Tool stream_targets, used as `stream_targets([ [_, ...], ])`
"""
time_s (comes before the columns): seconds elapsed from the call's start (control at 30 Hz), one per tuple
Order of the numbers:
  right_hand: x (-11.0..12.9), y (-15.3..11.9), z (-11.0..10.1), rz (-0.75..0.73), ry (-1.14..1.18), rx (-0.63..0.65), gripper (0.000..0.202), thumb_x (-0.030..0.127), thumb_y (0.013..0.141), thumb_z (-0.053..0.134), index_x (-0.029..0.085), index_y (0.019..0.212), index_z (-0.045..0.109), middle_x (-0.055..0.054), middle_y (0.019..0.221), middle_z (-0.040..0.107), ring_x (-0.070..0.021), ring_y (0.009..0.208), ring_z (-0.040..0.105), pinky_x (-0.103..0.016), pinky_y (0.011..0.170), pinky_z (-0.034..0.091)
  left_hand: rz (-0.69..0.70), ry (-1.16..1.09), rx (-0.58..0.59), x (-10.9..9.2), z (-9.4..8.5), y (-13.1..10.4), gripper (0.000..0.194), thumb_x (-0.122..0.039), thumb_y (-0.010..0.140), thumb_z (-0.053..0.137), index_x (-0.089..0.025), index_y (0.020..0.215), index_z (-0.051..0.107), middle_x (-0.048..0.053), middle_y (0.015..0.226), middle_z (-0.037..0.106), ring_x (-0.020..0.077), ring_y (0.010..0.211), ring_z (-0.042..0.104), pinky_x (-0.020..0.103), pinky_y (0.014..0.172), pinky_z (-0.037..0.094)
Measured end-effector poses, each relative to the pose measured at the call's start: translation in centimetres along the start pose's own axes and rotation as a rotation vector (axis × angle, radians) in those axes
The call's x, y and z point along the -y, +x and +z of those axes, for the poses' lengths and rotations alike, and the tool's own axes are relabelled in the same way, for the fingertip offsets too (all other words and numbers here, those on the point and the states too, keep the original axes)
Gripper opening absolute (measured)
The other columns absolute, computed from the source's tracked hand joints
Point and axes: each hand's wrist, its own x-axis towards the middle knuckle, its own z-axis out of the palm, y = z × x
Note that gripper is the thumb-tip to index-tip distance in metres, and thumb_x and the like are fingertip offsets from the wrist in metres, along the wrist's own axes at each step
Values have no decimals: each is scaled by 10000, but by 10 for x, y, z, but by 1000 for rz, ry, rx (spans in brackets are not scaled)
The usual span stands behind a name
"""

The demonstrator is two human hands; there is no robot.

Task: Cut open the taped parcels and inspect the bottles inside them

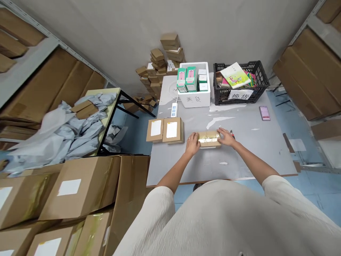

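Note:
A small cardboard box (209, 143) with shiny clear tape across its top lies on the grey table between my two hands. My left hand (193, 143) grips its left end, fingers bent over the edge. At the opposite end, my right hand (226, 137) is wrapped round the corner. Beside that hand lies a small dark and red object (232, 134), partly hidden, whose kind I cannot make out. To the left, two labelled cardboard boxes (173, 131) stand side by side on the table.
A white foam box (195, 99) with green-and-pink packages and a black crate (241, 97) with booklets stand at the back. A power strip (174, 110) lies near the foam box. Large cartons (80, 188) crowd the left. Grey bags (77, 133) cover a side table.

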Motion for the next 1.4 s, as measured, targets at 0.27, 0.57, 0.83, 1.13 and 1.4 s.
stream_targets([
  [0.27,12,-5,-12,54,-47,47,592,252,928,633,241,1520,620,-93,1583,624,-285,1310,666,-460,1148,528,-207,-205,-10,19,12,-4,848,-326,954,654,-204,1695,262,181,1581,529,320,1409,585,437,1141,528],
  [0.57,12,4,-20,253,178,-23,459,541,1028,484,281,1403,536,-83,1281,781,-272,1051,768,-441,959,593,-230,-342,34,27,16,-5,653,-372,951,719,-240,1528,443,146,1470,589,309,1261,648,440,1065,536],
  [0.83,10,25,-2,366,8,-145,346,402,1050,425,291,1348,561,-61,1007,796,-308,965,726,-449,917,566,-44,-107,112,21,1,-1,735,-320,966,664,-231,1647,400,178,1602,500,368,1434,535,469,1176,460],
  [1.13,17,10,7,307,-179,-23,521,412,1049,465,221,1483,682,-141,1560,593,-322,1361,599,-430,1167,482,137,-12,307,28,-9,29,943,-271,905,645,-230,1747,223,111,1837,214,361,1692,204,542,1351,221],
  [1.4,24,13,3,306,-199,37,567,305,939,599,224,1497,667,-115,1527,645,-323,1379,600,-403,1163,486,18,-190,202,32,-1,44,697,-287,1041,431,-161,1717,319,133,1711,481,329,1536,503,455,1272,401],
])
